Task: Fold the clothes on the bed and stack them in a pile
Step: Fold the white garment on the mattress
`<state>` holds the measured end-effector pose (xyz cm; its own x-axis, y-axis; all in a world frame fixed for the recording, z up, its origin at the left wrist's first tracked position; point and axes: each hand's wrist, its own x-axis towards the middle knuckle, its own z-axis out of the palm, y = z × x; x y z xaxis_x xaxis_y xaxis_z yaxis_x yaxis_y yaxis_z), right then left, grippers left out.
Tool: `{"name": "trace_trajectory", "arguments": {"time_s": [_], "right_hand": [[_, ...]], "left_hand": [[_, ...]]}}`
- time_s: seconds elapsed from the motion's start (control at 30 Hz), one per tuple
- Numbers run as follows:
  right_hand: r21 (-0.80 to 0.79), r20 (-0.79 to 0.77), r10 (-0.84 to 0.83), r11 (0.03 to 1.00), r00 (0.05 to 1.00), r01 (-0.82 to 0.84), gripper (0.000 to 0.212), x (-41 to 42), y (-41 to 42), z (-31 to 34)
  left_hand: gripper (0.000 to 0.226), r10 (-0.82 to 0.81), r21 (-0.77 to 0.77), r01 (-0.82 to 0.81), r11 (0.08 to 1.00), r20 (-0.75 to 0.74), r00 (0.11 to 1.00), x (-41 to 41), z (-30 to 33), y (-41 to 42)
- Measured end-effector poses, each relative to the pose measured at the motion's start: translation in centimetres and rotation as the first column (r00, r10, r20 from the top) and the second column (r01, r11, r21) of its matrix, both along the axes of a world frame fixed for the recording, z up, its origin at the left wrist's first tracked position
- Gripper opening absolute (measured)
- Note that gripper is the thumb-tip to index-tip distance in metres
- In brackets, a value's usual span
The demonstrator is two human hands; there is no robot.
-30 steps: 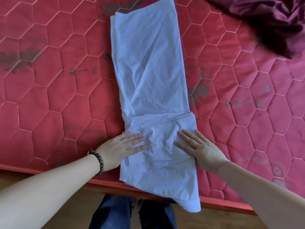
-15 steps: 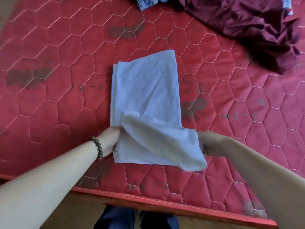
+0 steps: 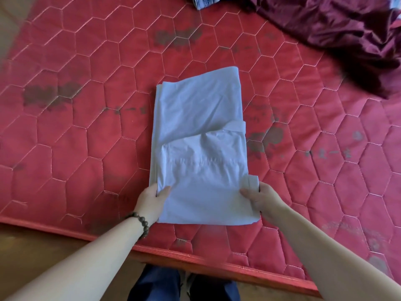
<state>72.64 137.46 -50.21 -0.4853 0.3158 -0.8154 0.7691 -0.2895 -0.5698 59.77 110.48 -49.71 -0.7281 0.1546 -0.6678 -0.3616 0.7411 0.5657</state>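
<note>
A pale blue shirt [image 3: 199,153] lies folded into a tall narrow shape on the red bed [image 3: 82,148], a little in from the near edge and roughly in the middle of the view. Its near part is doubled over the rest, so a second layer with a wavy upper edge covers the lower half, and a faint line of stitching runs across that layer. A narrow band of the same cloth sticks out on the right side at mid-height, and a small flap shows at the lower right next to the hand there.

The left hand [image 3: 150,203] grips the shirt's lower left edge: the thumb lies on top of the cloth, and the fingers are tucked underneath, hidden, so how they lie cannot be told. A bracelet [image 3: 141,221] of dark round beads sits on that wrist. The right hand [image 3: 261,199] holds the lower right edge in the same way, thumb flat on top pointing inward, the other fingers curled round the edge beneath the small flap.

The bed's cover is quilted in a six-sided pattern and carries several dark worn patches. A crumpled dark red cloth [image 3: 338,35] lies at the far right corner, well apart from the shirt, and a scrap of blue checked cloth [image 3: 205,2] peeks in at the top edge. Below the bed's near rim, wooden floor [image 3: 43,242] and the person's dark blue trousers [image 3: 158,283] are visible.
</note>
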Motion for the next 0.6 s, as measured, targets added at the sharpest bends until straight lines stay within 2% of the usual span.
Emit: {"name": "trace_trajectory", "arguments": {"time_s": [0.07,0.13,0.23,0.3,0.37,0.47,0.53,0.6], "right_hand": [[0.014,-0.004,-0.018,1.0,1.0,0.018,0.02,-0.8,-0.1,0.0],[0.053,-0.029,-0.025,0.998,0.999,0.026,0.02,-2.0,-0.1,0.2],[0.171,-0.018,0.044,0.985,0.999,-0.04,0.013,-3.6,-0.2,0.3],[0.218,-0.031,0.049,0.975,0.998,-0.041,0.008,-4.4,-0.4,0.5],[0.163,-0.083,-0.021,0.986,0.996,0.034,0.007,-4.7,-0.7,0.6],[0.133,-0.016,-0.061,0.989,0.998,0.063,0.005,-4.3,-1.4,0.5],[0.223,0.09,0.007,0.974,0.996,-0.027,0.012,-3.8,-1.8,0.4],[0.338,0.18,0.043,0.935,0.983,-0.103,0.026,-3.2,-2.2,0.4]], "left_hand": [[0.038,0.002,-0.009,-0.002,1.0,-0.012,1.0,0.3,0.0,0.0],[0.031,0.025,0.044,-0.026,0.999,0.013,1.0,0.0,0.3,0.3],[0.005,0.104,0.141,-0.114,0.983,0.075,0.992,-1.1,0.9,1.0],[0.005,0.159,0.182,-0.173,0.968,0.091,0.983,-1.6,0.8,1.2],[0.007,0.239,0.21,-0.256,0.944,0.103,0.966,-1.8,0.7,1.1],[0.022,0.23,0.13,-0.231,0.964,0.028,0.973,-1.6,0.2,0.0],[0.03,0.178,0.088,-0.174,0.981,-0.042,0.983,-1.2,-0.3,-0.7],[0.026,0.16,0.065,-0.151,0.986,-0.176,0.971,-1.1,-0.1,-1.0]]}}
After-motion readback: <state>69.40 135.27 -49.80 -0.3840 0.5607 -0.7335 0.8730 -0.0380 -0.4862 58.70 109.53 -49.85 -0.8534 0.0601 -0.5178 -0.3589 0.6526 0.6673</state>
